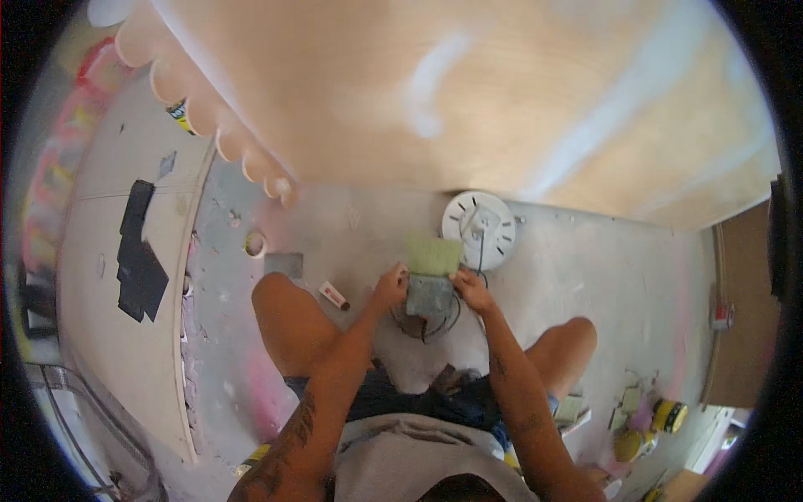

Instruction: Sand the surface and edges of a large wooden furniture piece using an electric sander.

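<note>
- Sheet (434, 254): plain yellowish green.
- Block (429, 296): mottled dull blue-grey.
- Disc (456, 224): white, ringed with short black slots.
- Cable (457, 315): black.
- Small tube (332, 293): white with an orange-red mark and a brown end.
- Large panel (335, 100): light tan, streaked with soft bluish white.
- Board (125, 351): off-white, carrying black patches (142, 269).
- Floor (351, 230): pale grey, stained pink in places.
- Round container (669, 415): yellow and black.
- Shirt (418, 460): grey.
- Shorts (378, 403): dark navy.
</note>
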`<action>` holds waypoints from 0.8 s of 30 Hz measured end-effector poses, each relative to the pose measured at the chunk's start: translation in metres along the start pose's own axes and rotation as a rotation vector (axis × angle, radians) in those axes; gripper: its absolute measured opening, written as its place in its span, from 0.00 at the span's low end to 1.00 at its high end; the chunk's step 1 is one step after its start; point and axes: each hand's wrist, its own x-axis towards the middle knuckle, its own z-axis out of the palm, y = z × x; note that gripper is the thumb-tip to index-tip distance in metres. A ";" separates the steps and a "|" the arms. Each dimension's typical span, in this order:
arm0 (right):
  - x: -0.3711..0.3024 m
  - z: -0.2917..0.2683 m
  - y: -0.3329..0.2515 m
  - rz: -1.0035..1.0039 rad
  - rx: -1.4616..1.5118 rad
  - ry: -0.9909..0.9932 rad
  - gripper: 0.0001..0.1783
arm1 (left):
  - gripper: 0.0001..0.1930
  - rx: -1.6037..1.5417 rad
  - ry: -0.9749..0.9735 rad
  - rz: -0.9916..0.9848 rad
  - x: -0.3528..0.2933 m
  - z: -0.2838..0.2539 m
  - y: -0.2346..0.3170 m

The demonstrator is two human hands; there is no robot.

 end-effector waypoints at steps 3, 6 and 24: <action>0.015 0.023 -0.013 -0.234 0.012 -0.017 0.27 | 0.09 0.075 0.114 0.119 0.000 -0.013 -0.031; -0.002 -0.026 0.029 0.021 -0.218 -0.043 0.24 | 0.09 0.066 -0.017 0.118 0.005 0.023 -0.004; -0.022 0.023 0.006 0.042 0.206 0.136 0.23 | 0.15 -0.113 0.018 0.174 0.003 0.027 -0.060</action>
